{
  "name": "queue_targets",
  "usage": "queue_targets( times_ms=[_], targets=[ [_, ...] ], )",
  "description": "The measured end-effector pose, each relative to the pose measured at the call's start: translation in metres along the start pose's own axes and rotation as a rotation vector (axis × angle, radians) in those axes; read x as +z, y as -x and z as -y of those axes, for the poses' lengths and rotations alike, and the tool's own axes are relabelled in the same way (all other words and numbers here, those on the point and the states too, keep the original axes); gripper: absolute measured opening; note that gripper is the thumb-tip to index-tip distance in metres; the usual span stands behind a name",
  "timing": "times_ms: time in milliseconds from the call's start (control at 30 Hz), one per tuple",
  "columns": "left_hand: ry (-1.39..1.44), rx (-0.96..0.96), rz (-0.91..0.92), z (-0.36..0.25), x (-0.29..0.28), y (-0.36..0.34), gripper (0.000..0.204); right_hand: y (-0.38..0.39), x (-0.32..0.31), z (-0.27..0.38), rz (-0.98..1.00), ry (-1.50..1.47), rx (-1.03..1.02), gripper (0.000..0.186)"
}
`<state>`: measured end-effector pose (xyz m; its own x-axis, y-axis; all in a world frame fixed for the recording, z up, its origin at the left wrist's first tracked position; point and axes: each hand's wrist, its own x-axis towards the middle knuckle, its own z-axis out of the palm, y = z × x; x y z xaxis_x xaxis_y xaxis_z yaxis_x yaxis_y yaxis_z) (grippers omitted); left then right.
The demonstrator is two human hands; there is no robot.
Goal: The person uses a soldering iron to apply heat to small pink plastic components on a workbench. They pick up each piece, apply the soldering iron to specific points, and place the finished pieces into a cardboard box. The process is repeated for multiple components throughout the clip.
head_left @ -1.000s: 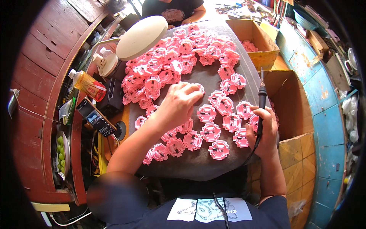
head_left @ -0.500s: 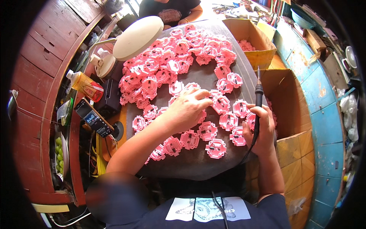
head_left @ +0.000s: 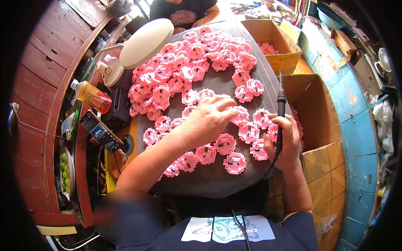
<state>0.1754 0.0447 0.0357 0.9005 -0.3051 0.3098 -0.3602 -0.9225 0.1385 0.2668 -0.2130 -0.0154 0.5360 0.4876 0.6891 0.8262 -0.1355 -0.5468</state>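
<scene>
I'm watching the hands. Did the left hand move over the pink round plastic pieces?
Yes. The left hand slid right and away from the person, across the pink round plastic pieces, nearer the open cardboard box than before.

A single head-worn fisheye camera looks steeply down onto a dark work table [head_left: 217,184] from just above the seated person's chest, facing forward across the tabletop toward a second person at the far edge. The view sits close: both forearms enter from the lower edge, and the left hand [head_left: 207,121] and right hand [head_left: 284,142] fill the centre. Straight lines bow toward the round black rim, where a red wooden shelf [head_left: 37,83] curves at left and a blue wall [head_left: 360,138] at right.
</scene>
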Motion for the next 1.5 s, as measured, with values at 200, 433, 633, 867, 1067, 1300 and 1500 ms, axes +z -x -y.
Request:
queue_targets(
  times_ms=[200, 433, 633, 867, 1067, 1300, 1500],
  targets=[
    [0.004, 0.008, 0.081, -0.018, 0.001, 0.008, 0.026, -0.002, -0.002, 0.001, 0.003, 0.011, -0.014, 0.048],
    [-0.039, -0.065, 0.007, 0.000, 0.013, -0.031, 0.031, -0.001, -0.001, 0.001, 0.000, -0.019, 0.012, 0.047],
    [-0.007, -0.122, 0.082, 0.003, 0.028, -0.048, 0.027, -0.001, -0.002, 0.001, -0.006, 0.006, -0.007, 0.047],
    [-0.038, -0.065, 0.032, -0.009, 0.022, -0.049, 0.031, 0.000, -0.001, -0.001, -0.030, -0.014, -0.007, 0.046],
    [-0.010, -0.124, 0.164, 0.002, 0.038, -0.081, 0.043, -0.003, 0.000, 0.003, -0.010, 0.004, -0.003, 0.046],
    [0.135, -0.023, 0.058, -0.004, 0.052, -0.091, 0.035, 0.005, -0.004, -0.001, -0.018, -0.034, 0.047, 0.046],
    [0.209, -0.047, -0.031, -0.001, 0.048, -0.078, 0.039, -0.001, 0.000, 0.000, -0.001, -0.024, 0.022, 0.047]
  ],
)
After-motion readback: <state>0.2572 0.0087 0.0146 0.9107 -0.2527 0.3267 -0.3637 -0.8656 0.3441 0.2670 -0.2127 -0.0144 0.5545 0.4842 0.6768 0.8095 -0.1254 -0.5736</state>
